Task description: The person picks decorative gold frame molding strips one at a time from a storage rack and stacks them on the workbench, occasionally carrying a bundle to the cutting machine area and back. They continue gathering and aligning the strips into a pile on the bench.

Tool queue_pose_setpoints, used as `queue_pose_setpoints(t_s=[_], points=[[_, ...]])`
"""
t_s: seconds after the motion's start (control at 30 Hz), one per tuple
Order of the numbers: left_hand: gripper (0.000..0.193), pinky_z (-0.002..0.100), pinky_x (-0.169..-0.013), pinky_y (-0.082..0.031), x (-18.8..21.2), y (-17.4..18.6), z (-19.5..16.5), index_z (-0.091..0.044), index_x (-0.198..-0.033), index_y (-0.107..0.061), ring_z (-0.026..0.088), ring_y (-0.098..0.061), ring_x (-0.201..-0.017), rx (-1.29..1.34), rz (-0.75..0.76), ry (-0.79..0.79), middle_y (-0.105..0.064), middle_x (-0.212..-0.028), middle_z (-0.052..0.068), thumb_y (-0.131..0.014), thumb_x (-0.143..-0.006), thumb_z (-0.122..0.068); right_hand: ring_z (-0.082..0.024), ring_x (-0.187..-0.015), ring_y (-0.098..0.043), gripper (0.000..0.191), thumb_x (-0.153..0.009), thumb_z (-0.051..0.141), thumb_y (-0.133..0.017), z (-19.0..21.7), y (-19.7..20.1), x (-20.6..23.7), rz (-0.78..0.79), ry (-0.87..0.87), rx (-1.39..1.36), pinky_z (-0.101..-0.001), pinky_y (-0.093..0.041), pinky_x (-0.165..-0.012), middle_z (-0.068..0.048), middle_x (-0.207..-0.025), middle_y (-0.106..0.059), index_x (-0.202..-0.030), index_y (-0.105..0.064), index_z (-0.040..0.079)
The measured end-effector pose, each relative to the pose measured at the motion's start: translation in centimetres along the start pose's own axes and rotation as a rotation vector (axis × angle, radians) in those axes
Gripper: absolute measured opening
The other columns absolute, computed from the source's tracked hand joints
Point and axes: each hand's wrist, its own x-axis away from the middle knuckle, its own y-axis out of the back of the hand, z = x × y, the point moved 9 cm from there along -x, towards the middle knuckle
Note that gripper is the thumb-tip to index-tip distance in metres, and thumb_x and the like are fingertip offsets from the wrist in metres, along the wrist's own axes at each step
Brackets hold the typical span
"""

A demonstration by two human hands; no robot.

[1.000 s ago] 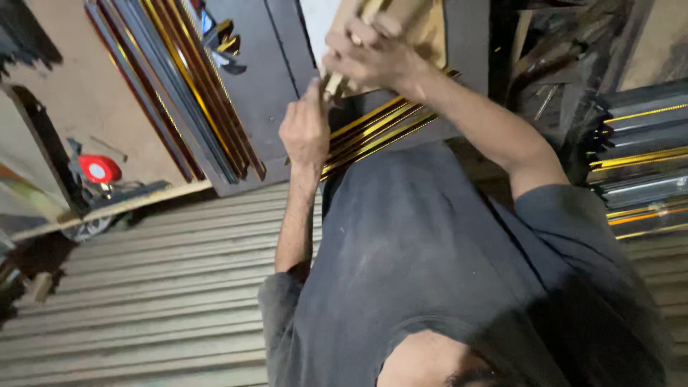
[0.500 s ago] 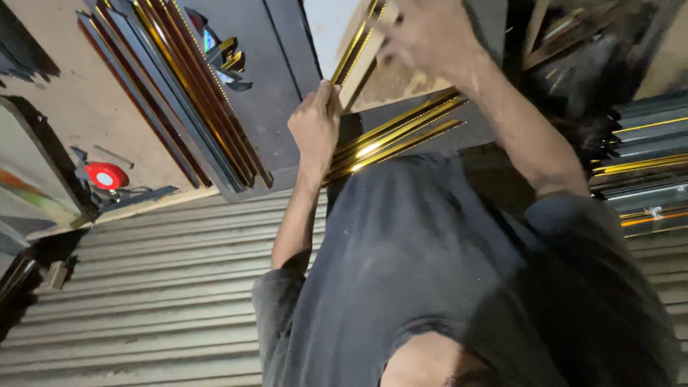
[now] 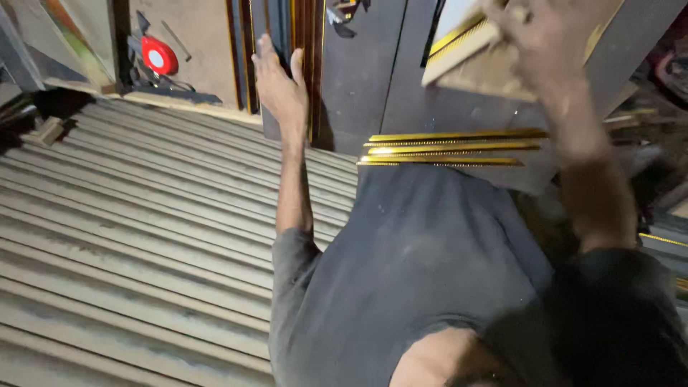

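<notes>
My left hand is stretched out with its fingers apart, resting against upright dark mouldings with gold edges; it holds nothing. My right hand, blurred, is closed around a pale wooden frame piece with a gold edge at the top right. Below that piece, three gold-edged moulding strips lie side by side on a dark grey board. My dark grey shirt fills the lower middle of the view.
A ribbed grey metal shutter covers the left and bottom. A red round tool sits on a brown board at the top left. More gold-edged mouldings show at the right edge.
My left hand has let go of the frame piece and moved left to the upright mouldings. My right hand still holds the frame piece. The view has swung, so the red tool sits higher.
</notes>
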Motion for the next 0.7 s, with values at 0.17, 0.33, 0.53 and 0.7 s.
queue_pose_setpoints(t_s=[0.17,0.33,0.53,0.7], points=[[0.037,0.040,-0.095,-0.057,2.2,-1.4,0.2,0.000,-0.132,-0.062,0.039,-0.069,-0.112,-0.012,0.019,0.099,-0.069,-0.124,0.021,-0.057,-0.110,-0.030,-0.022,-0.094,-0.066,0.029,-0.081,0.006,-0.069,0.8,1.2,2.2,-0.029,-0.056,-0.180,-0.0352,-0.050,-0.087,-0.004,-0.100,-0.071,-0.109,-0.074,0.009],[0.028,0.043,-0.076,-0.057,2.0,2.7,0.5,-0.007,-0.121,-0.070,0.029,-0.072,-0.088,-0.038,-0.138,0.117,-0.075,-0.097,0.011,-0.060,-0.106,-0.029,-0.022,-0.094,-0.068,0.020,-0.084,0.006,-0.076,4.1,1.2,5.4,-0.037,0.098,-0.238,-0.0425,-0.051,-0.090,-0.002,-0.095,-0.071,-0.102,-0.081,0.012],[0.027,0.043,-0.068,-0.054,5.6,4.1,-7.9,-0.007,-0.129,-0.064,0.028,-0.067,-0.081,0.107,0.021,-0.158,-0.070,-0.092,0.010,-0.062,-0.111,-0.026,-0.018,-0.121,-0.051,0.026,-0.099,0.034,-0.072,12.3,-1.2,9.6,0.045,0.063,-0.053,-0.0380,-0.037,-0.093,0.005,-0.136,-0.068,-0.122,-0.078,0.024],[0.035,0.040,-0.061,-0.050,9.9,2.4,-18.7,0.001,-0.139,-0.061,0.025,-0.060,-0.071,0.317,0.180,-0.491,-0.069,-0.093,0.013,-0.066,-0.110,-0.018,-0.018,-0.135,-0.040,0.021,-0.110,0.040,-0.066,7.8,-1.3,6.6,-0.148,0.055,0.217,-0.0389,-0.024,-0.109,0.006,-0.153,-0.056,-0.126,-0.078,0.033]])
